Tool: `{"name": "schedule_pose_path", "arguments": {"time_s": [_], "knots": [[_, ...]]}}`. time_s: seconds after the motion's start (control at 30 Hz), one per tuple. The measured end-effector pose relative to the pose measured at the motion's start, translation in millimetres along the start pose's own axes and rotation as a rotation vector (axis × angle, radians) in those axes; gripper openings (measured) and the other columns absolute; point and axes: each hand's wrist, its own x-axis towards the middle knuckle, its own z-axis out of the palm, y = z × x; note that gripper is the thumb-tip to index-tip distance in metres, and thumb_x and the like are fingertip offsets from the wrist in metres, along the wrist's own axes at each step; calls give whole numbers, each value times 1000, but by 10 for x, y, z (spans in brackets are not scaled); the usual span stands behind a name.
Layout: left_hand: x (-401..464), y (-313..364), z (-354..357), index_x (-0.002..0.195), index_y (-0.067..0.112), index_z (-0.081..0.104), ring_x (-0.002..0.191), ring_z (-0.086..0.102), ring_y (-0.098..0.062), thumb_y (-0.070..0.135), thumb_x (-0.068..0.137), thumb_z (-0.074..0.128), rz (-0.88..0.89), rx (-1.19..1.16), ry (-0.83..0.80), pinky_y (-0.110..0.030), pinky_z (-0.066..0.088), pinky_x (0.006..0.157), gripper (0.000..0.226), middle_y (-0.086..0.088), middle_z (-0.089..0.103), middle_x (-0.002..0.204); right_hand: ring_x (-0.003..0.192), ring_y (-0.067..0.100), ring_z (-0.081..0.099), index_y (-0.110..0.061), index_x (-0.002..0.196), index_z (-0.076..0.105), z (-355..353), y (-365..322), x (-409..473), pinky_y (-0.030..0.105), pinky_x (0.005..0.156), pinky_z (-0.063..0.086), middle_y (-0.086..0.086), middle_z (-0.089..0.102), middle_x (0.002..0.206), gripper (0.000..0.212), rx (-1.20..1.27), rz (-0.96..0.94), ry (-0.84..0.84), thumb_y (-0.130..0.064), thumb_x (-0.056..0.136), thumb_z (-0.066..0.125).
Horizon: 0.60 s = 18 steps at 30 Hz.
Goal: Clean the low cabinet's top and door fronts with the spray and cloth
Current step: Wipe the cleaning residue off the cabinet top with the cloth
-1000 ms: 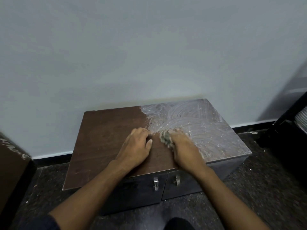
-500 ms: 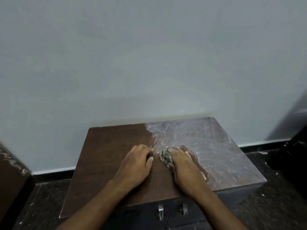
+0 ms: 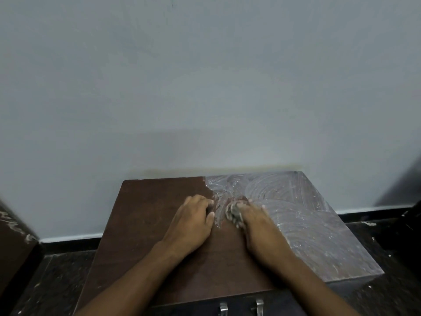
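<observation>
Both hands on the cabinet top (right hand gripping cloth).

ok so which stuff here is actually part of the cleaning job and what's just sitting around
Part of the job:
- cabinet top, right half smeared white
- cloth, bunched under the right hand
- left hand, resting on the wiped side
- door handles

Just there:
- wall
- dark floor
- brown furniture at far left

No spray bottle in view.

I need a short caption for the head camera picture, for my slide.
Right hand rubs a cloth on the cabinet top; left hand rests beside it.
</observation>
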Motion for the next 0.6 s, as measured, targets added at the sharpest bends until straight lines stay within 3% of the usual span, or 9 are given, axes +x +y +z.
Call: {"name": "schedule_pose_path", "arguments": {"time_s": [0.13, 0.3, 0.47, 0.6], "knots": [[-5, 23, -20, 126, 23, 58, 114, 47, -10, 34, 98, 54, 4, 22, -7, -25, 41, 100, 31, 10, 56, 121, 153, 22, 22, -15, 153, 35, 75, 44, 497, 36, 124, -3, 7, 38, 160, 49, 9, 146, 45, -17, 105, 41], [111, -48, 13, 134, 23, 54, 117, 46, -10, 35, 99, 52, 3, 52, -23, -25, 39, 102, 37, 10, 55, 126, 152, 20, 27, -16, 151, 40, 36, -36, 134, 38, 128, 4, 2, 45, 156, 48, -11, -29, -5, -21, 104, 44], [235, -52, 95, 132, 22, 56, 117, 47, -11, 34, 98, 52, 6, 52, -33, -28, 40, 103, 36, 9, 56, 126, 153, 20, 23, -15, 155, 32, 35, 103, 519, 37, 125, -4, 5, 37, 161, 51, -35, 137, 16, -17, 104, 39], [293, -106, 145, 132, 22, 57, 118, 47, -11, 34, 97, 53, 6, 61, -28, -28, 40, 104, 37, 10, 56, 125, 153, 19, 22, -15, 154, 35, 20, -80, 261, 31, 123, -7, 3, 39, 160, 51, 14, 9, -11, -18, 104, 41]]}}
